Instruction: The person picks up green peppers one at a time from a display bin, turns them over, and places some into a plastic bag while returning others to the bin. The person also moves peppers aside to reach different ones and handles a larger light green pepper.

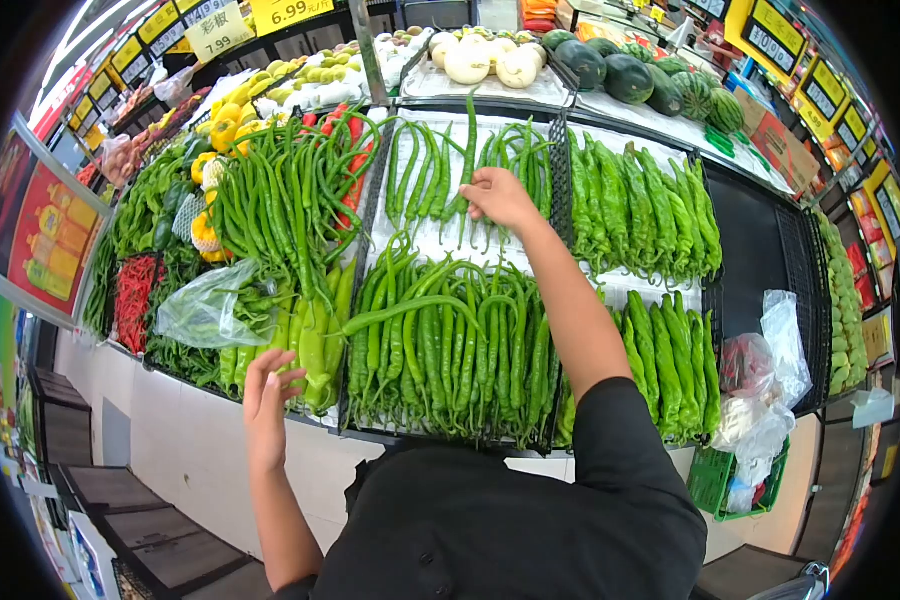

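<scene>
head view: from my remote feed, right hand (pixel 497 198) is over the far half of the middle tray (pixel 438 240), thumb and fingers closed on one long green pepper (pixel 471 140). that pepper points away from me, one end sticking past the middle tray's far edge. left hand (pixel 270 385) is released, fingers apart and a bit curled, off the middle tray's near left corner, nearest the pale green peppers (pixel 315 345).

around the held pepper, the far row (pixel 425 175) lies side by side on the middle tray's white lining. near half of the middle tray: a thick bunch (pixel 440 350) of similar peppers, a few lying crosswise on top.

left of the middle tray i get a loose heap (pixel 280 200) of long green peppers, red peppers (pixel 356 165) beside it, and a clear plastic bag (pixel 205 308) with greens inside. further left of the middle tray: small red chilies (pixel 135 305).

right of the middle tray, wrinkled green peppers (pixel 640 210) in two rows, then a black crate (pixel 760 235) with plastic bags (pixel 785 345) at its near end, green basket (pixel 710 480) below those.

beyond the middle tray: white melons (pixel 467 62), watermelons (pixel 581 65) to their right.
</scene>
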Tool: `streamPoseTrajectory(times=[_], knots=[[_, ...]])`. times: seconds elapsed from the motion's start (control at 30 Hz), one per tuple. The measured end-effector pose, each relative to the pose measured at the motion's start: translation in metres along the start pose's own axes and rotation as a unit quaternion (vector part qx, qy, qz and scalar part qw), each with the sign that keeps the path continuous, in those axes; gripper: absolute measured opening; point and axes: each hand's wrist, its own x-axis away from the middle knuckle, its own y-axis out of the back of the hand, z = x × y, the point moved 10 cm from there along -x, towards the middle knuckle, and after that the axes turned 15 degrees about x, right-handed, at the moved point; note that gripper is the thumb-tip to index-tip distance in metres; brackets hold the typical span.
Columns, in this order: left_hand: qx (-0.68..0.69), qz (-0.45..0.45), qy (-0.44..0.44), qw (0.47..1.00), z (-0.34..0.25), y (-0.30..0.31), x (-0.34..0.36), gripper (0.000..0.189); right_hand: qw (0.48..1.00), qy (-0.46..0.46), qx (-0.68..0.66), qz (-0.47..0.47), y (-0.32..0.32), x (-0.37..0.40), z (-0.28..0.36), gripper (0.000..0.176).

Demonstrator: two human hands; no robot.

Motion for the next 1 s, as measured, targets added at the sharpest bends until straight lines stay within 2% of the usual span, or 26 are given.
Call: streamPoseTrajectory(times=[0.1,0.33,0.5,0.57,0.6,0.8,1.0], knots=[[0.003,-0.066,0.030,0.997,0.016,0.042,0.021,0.037,0.989,-0.066,0.134,-0.005,-0.005,-0.044,-0.052,0.027],[0.000,-0.125,0.053,0.991,0.022,0.072,0.042,0.034,0.961,-0.153,0.229,-0.008,-0.023,-0.077,-0.091,0.026],[-0.019,-0.116,0.071,0.991,0.031,0.069,0.039,0.033,0.942,-0.147,0.301,-0.017,-0.031,-0.085,-0.099,0.031],[-0.020,-0.106,0.080,0.991,0.038,0.067,0.035,0.031,0.941,-0.149,0.301,-0.039,-0.033,-0.080,-0.106,0.040],[-0.016,-0.105,0.083,0.991,0.040,0.066,0.033,0.030,0.939,-0.164,0.301,-0.018,-0.039,-0.083,-0.111,0.051],[-0.011,-0.098,0.099,0.990,0.049,0.060,0.021,0.029,0.925,-0.143,0.351,-0.039,-0.041,-0.088,-0.116,0.051],[-0.010,-0.077,0.100,0.992,0.050,0.057,0.011,0.028,0.930,-0.138,0.339,-0.045,-0.038,-0.087,-0.117,0.053]])
